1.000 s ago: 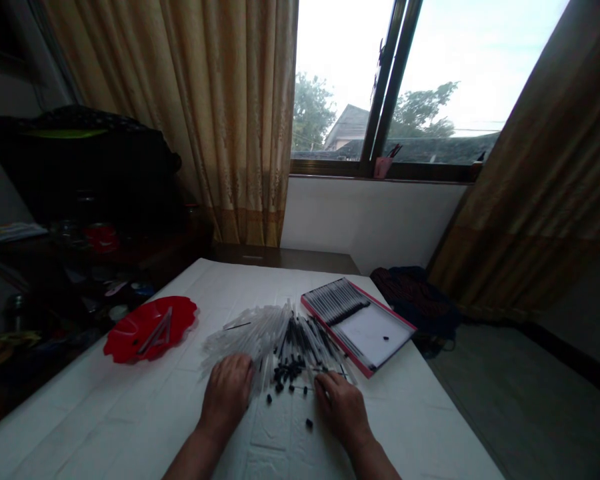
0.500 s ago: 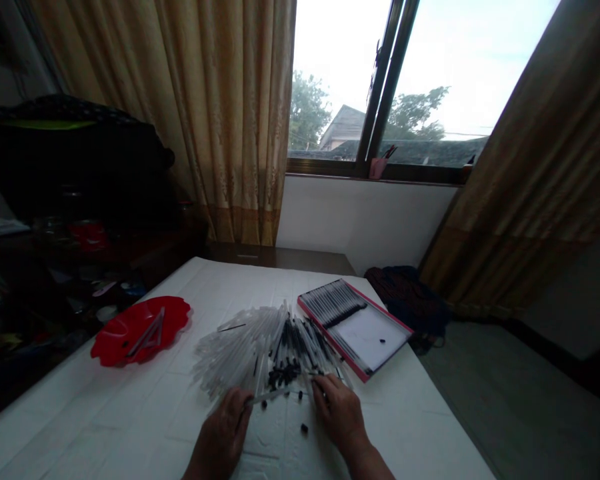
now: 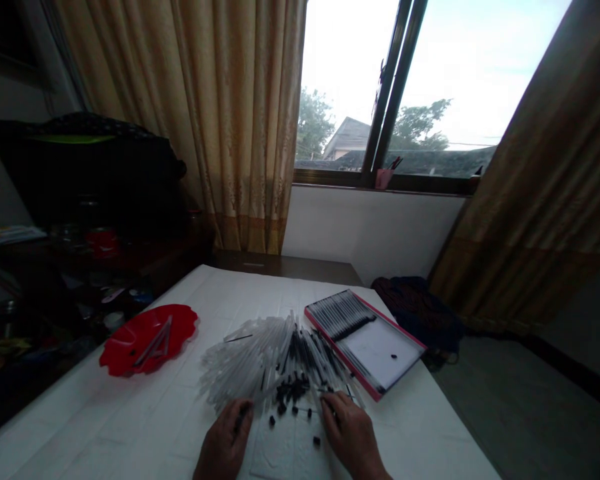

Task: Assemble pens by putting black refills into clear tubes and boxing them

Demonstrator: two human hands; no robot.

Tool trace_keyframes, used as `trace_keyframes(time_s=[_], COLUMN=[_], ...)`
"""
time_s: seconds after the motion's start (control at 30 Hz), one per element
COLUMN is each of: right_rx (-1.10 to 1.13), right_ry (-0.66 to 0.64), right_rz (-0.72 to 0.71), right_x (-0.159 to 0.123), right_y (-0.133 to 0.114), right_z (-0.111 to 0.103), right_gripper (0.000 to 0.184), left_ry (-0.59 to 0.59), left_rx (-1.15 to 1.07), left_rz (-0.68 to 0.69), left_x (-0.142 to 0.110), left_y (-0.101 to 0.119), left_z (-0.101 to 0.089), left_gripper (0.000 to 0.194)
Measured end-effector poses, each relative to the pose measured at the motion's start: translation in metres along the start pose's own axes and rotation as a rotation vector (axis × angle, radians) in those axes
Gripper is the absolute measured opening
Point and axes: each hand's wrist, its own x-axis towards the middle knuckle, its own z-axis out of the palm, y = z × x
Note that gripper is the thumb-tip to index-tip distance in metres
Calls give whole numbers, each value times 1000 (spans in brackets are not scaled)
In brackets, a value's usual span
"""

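My left hand (image 3: 225,439) is closed at the near left edge of a heap of clear pen barrels (image 3: 245,357). A pale pen barrel, blurred, seems to run from its fingertips towards the middle. My right hand (image 3: 351,432) is curled at the heap's right side, thumb and fingers pinched together; what lies between them is hidden. Between the hands are small black pen caps (image 3: 291,390) in a cluster, with several loose ones nearer me. Dark-filled pen pieces (image 3: 310,347) fan out behind the cluster.
A red-edged box (image 3: 380,343) at the right holds a row of pens and one loose black piece. On the left, a scalloped red plate (image 3: 125,340) carries a few clear sticks. The white table (image 3: 145,427) ends at the right above the floor. Dark cloth (image 3: 415,307) lies beyond.
The view has shifted, so everything sits slightly lower and further right. The pale barrel at my left hand has tilted its far end upward. Both hands stay closed near the heap.
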Motion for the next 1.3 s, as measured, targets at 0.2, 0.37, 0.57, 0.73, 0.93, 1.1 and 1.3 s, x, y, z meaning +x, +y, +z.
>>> trace_keyframes(time_s=[0.2, 0.37, 0.57, 0.73, 0.93, 1.1, 1.3], right_rx=[27, 32, 59, 54, 37, 32, 14], right_ry=[3, -15, -26, -40, -53, -66, -5], right_rz=[24, 17, -13, -60, -141, -239, -219], right_x=[-1, -1, -2, -1, -4, -8, -15], right_y=[3, 3, 6, 7, 14, 31, 43], right_z=[4, 5, 5, 2, 4, 9, 21], right_gripper=[23, 25, 28, 31, 31, 31, 43], left_ry=[-18, -6, -90, -200, -167, -44, 22], left_rx=[-23, -40, -48, -39, -183, -467, -552], left_rz=[-28, -13, -114, -269, -422, -599, -615], left_x=[2, 1, -1, -1, -3, -5, -5], left_y=[-1, 0, 2, 2, 2, 1, 4], left_z=[0, 0, 0, 1, 2, 4, 5], left_gripper=[36, 28, 21, 27, 37, 48, 38])
